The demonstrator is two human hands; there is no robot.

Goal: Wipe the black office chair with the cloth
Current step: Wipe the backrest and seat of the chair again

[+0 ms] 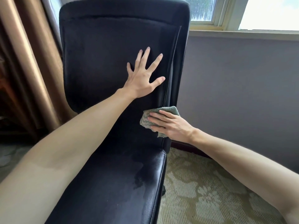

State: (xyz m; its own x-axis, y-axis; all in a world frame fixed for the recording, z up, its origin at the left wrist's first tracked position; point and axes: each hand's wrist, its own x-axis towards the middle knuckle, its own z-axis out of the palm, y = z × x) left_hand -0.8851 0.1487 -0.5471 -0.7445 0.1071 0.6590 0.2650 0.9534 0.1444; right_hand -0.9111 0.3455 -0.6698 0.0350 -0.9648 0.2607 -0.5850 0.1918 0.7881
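The black office chair [100, 62] fills the middle of the view, its tall backrest upright and its shiny seat running toward me. My left hand [143, 75] lies flat on the backrest with fingers spread. My right hand [169, 125] presses a grey-green cloth [168, 109] with straight fingers against the lower right edge of the backrest, just above the seat. A damp, streaked patch shows on the seat's right side.
Brown curtains [32, 65] hang close on the left of the chair. A grey wall [242, 88] with a window [234, 12] stands behind on the right. Patterned beige carpet [202, 191] covers the floor to the right of the seat.
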